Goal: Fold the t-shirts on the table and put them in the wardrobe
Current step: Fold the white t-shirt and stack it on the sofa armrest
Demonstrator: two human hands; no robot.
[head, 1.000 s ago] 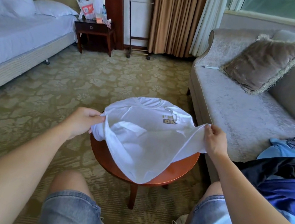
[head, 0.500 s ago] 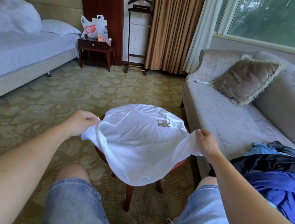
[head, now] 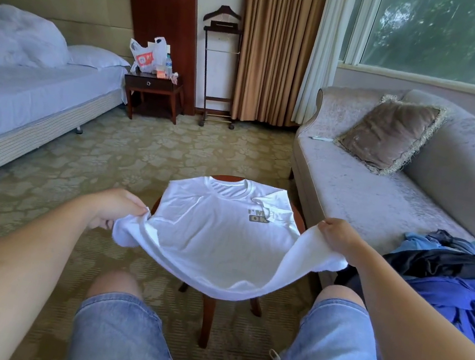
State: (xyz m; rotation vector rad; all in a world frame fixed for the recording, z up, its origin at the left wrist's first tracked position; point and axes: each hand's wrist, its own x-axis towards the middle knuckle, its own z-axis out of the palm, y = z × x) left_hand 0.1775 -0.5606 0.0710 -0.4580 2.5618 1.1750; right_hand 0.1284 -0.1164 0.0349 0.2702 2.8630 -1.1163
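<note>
Head camera gives me the whole room, so I read it from the left edge across. A bed (head: pixel 22 103) with white sheets runs along the left wall, a rumpled duvet (head: pixel 15 35) heaped at its head and a pillow (head: pixel 96 57) just beside it. Next comes a dark nightstand (head: pixel 151 87) bearing a white plastic bag (head: pixel 146 53) and a few small items I cannot make out. Beyond that stand a wooden valet stand (head: pixel 217 66) and a tan curtain (head: pixel 277 45).

Nearer to me, the left hand (head: pixel 114 206) has its fingers curled, pinching the bunched left corner of the hem of a white t-shirt (head: pixel 213 238). The shirt's collar end lies flat on a round wooden table (head: pixel 206 319), collar pointing away from the person, with a grey "I'M OK" print on the chest partly covered by a sleeve folded inward. The hem end is lifted off the tabletop and sags in a curve between the two hands, hanging past the table's near edge above the person's knees in denim shorts (head: pixel 116 332).

The right hand (head: pixel 336 237) pinches the right corner of the hem, fingers closed on the cloth, level with the left.

Right of the table is a pale grey sofa (head: pixel 367 201) with a brown fringed cushion (head: pixel 391 136) leaning on its back. A pile of clothes (head: pixel 463 286), blue and black, lies on the seat beside the right forearm. A window (head: pixel 442 35) fills the wall above.
</note>
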